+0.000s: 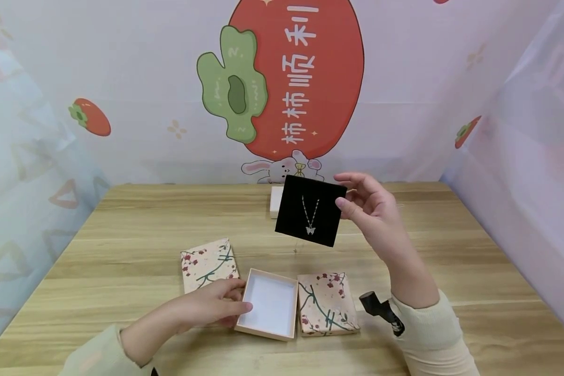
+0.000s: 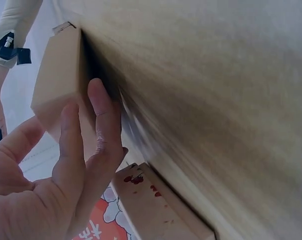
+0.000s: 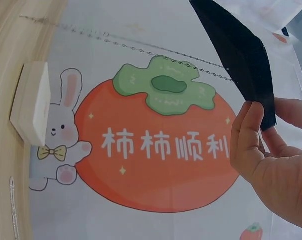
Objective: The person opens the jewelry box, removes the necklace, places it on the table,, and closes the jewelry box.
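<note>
My right hand (image 1: 373, 209) pinches the right edge of a black jewelry insert (image 1: 296, 209), held tilted above the table. On its face lies a silver necklace with a butterfly pendant (image 1: 310, 230). In the right wrist view, the necklace chain (image 3: 141, 50) dangles from the back of the insert (image 3: 240, 55). My left hand (image 1: 211, 303) grips the left side of an open box base (image 1: 268, 334) with a white inside. The left wrist view shows the fingers against its plain outer wall (image 2: 61, 70). A flowered box lid (image 1: 329, 308) lies right beside the base.
Another flowered box piece (image 1: 209, 261) lies behind my left hand. At the table's back stands a small white block-like box (image 1: 275, 201), partly hidden by the insert. A printed curtain (image 1: 145, 62) hangs behind and along both sides of the wooden table (image 1: 136, 224).
</note>
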Demonstrator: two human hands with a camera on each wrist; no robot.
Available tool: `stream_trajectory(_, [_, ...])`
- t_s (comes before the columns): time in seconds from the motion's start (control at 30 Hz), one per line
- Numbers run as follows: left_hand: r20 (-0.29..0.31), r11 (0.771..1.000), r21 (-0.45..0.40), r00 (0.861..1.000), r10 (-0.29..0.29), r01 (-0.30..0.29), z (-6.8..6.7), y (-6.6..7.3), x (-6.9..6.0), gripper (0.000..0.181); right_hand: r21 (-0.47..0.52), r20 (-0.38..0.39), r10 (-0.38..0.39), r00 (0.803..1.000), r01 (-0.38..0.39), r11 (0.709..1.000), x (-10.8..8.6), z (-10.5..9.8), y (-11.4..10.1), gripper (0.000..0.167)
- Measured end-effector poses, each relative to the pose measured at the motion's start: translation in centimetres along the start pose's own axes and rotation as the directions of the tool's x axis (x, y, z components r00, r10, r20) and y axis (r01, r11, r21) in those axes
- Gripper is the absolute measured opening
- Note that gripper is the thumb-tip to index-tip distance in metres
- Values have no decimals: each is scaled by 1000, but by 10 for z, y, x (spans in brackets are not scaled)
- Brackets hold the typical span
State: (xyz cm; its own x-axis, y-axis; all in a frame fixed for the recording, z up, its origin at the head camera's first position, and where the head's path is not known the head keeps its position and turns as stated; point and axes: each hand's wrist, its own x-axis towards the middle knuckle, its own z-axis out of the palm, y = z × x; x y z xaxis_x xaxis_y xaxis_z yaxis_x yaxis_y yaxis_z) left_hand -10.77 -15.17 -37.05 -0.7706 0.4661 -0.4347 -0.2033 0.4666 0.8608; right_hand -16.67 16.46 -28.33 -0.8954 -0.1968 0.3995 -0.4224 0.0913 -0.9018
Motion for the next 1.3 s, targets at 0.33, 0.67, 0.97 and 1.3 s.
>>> stream_trajectory(0.33, [57,999,32,998,33,-34,-9,3,-3,70,-23,16,-9,1000,9,1000,1,0,-2,35])
stream_trajectory(0.67, [94,994,76,993,66,-73,-20,8,-2,59,-25,17,-15,1000,16,1000,-1,1,-2,34])
stream_trajectory(0.97, [33,943,277,982,184,-186,-36,30,-2,51,-43,25,5,1000,-4,999,-1,2,-3,34])
stream_trajectory(1.3, [-124,921,249,933,337,-299,-39,82,4,52,-69,51,13,999,-9,998,-4,8,-1,33])
